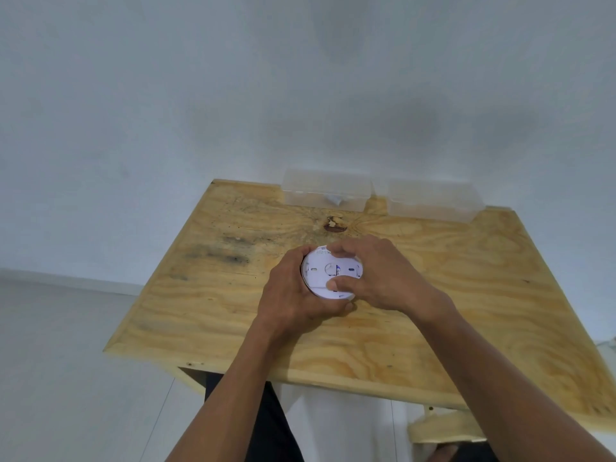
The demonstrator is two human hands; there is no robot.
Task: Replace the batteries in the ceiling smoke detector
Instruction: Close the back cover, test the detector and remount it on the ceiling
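A round white smoke detector (321,273) is held just above the middle of a plywood table (450,295), its flat back plate facing up. My left hand (293,295) wraps around its left and lower rim. My right hand (380,275) grips it from the right, fingers over the far edge and thumb pressed on the back plate. No batteries are visible.
Two clear plastic boxes with lids stand at the table's far edge against the white wall, one (325,191) left of centre and one (433,201) to the right. A dark knot (334,225) marks the wood. A wooden stool (440,428) shows under the table's near edge.
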